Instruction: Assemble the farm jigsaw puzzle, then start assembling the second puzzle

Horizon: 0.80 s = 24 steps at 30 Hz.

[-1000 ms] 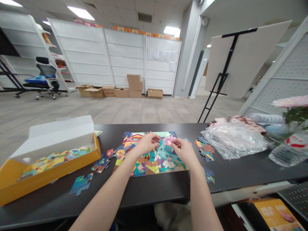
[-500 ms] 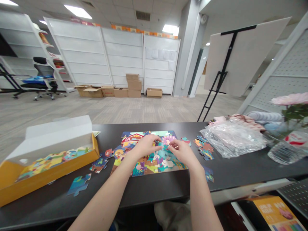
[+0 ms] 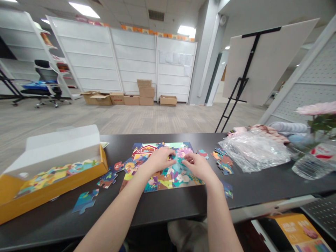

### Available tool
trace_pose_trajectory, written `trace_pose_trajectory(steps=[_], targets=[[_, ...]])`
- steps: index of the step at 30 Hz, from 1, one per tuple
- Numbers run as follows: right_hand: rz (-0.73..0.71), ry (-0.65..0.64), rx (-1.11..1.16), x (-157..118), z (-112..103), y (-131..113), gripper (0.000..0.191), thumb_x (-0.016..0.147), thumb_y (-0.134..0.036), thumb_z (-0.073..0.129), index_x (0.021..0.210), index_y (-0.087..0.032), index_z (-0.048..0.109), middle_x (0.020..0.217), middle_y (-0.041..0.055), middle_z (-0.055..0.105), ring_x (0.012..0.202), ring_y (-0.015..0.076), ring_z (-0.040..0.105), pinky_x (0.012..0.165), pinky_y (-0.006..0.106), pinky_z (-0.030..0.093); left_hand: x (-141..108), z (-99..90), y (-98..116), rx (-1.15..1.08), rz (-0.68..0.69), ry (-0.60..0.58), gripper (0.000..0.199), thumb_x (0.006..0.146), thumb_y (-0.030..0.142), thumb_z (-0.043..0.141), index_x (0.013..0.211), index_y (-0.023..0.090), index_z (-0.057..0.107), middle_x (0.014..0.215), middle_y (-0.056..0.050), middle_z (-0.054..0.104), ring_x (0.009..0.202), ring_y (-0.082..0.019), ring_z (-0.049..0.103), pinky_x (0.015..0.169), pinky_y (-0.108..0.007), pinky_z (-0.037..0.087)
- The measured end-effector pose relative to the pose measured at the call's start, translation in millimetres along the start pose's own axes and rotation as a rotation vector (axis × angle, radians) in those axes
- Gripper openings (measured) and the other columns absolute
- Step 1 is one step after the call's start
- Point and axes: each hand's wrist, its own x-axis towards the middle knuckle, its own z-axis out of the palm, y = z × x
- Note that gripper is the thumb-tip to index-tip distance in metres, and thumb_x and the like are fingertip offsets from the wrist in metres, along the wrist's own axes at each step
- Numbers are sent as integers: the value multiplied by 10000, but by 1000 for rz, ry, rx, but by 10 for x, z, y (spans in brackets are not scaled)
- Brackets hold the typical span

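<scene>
My left hand (image 3: 162,158) rests over the middle of a colourful jigsaw puzzle (image 3: 168,182), thumb and fingers apart, nothing visibly held. Facing it from the right, my right hand (image 3: 197,165) has bent fingers touching the puzzle just below a purple pattern, with a small gap between thumb and index finger. The puzzle shows a red barn at top left and white rabbits near the bottom. Part of its middle is hidden under my hands. Loose puzzle pieces (image 3: 223,161) lie to the right, and others (image 3: 85,201) lie to the left.
An open yellow box (image 3: 52,189) with more pieces inside stands at the left of the black table (image 3: 178,206). A clear plastic bag (image 3: 256,150), folded cloths and a clear vase (image 3: 313,162) with a pink flower are at the right. An easel (image 3: 243,80) stands behind.
My right hand's fingers have shifted slightly left over the puzzle and sit a little more apart. My left hand stays almost in place.
</scene>
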Motion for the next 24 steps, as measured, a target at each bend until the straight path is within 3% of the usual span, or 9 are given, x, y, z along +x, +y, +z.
trace_pose_trajectory(steps=[7,13,19,24], targets=[[4,-4,-3,-3,0,22,130,861,-264,636,937,-178,698,902,78,760,796,192,696,721,278,515,-44,-65,-66,1,-63,2,315,780,340,715,1063,203,740,1086,-82,754,997,-270,681,863,-329,504],[0,2,-88,1,7,67,105,851,-240,651,923,-184,703,841,56,741,754,184,670,682,269,486,-68,-103,-138,46,-111,-30,303,763,387,731,1004,203,751,1017,-84,752,937,-277,684,816,-335,507],[-30,17,-100,47,79,62,114,841,-196,643,932,-199,712,812,39,729,712,166,652,658,253,468,-26,11,-56,108,-9,8,380,861,462,665,1121,192,727,1094,-120,701,1046,-290,638,923,-369,489],[-53,7,-123,58,108,-24,115,835,-187,630,910,-196,715,773,26,709,692,161,634,651,250,457,-1,92,-31,134,-53,14,366,886,429,645,1145,183,728,1106,-130,682,1064,-290,630,968,-389,477]])
